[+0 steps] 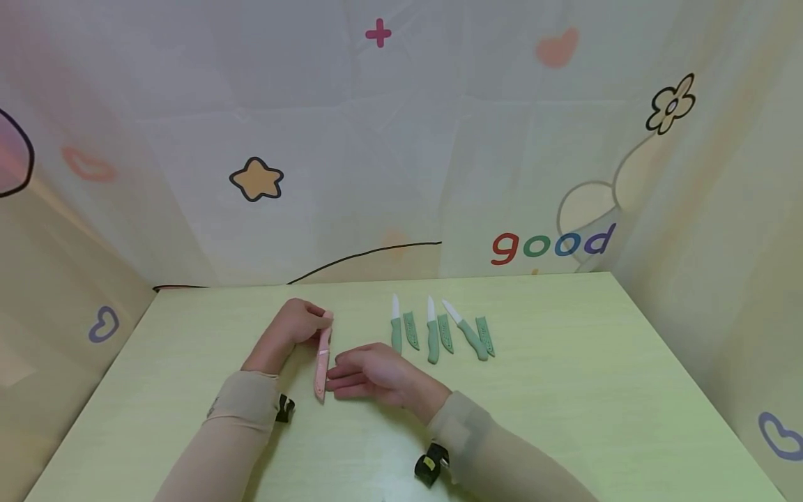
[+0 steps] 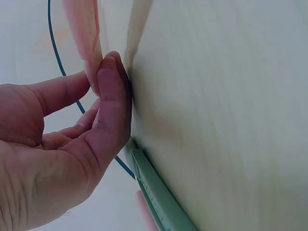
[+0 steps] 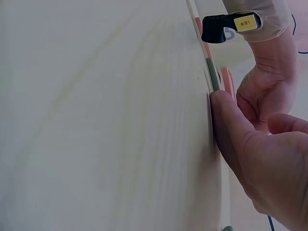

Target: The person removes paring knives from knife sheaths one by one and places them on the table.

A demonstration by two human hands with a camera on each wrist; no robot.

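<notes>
Pink knife (image 1: 323,362), green-handled knives (image 1: 433,335) with white blades, pale green table (image 1: 564,390)

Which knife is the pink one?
The pink knife between both hands, touched by the left hand and right hand. The three others are green, lying apart.

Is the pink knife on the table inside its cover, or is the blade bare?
Covered, it seems: the pink knife looks pink end to end, while the green knives show white blades beside their sheaths.

The word "good" (image 1: 552,244) in coloured letters stands on the backdrop cloth (image 1: 401,139).
</notes>
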